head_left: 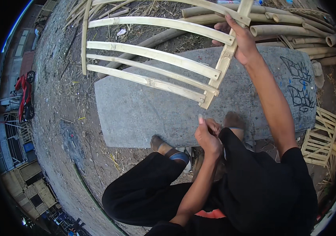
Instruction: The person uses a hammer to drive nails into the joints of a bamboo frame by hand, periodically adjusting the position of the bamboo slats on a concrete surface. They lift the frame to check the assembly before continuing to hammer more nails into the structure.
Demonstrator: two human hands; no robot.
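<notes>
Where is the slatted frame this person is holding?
In the head view, the slatted frame spans the upper left and centre, gripped at its right end by the right hand, with the left hand just below its lowest corner.

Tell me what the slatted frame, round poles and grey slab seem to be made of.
Slatted frame: likely split bamboo, pale and unpainted; a node-like band marks its lowest slat. Round poles: apparently bamboo, bare tan; hollow cut ends show. Grey slab: perhaps concrete or weathered board; matte, mottled, so unsure.
</notes>
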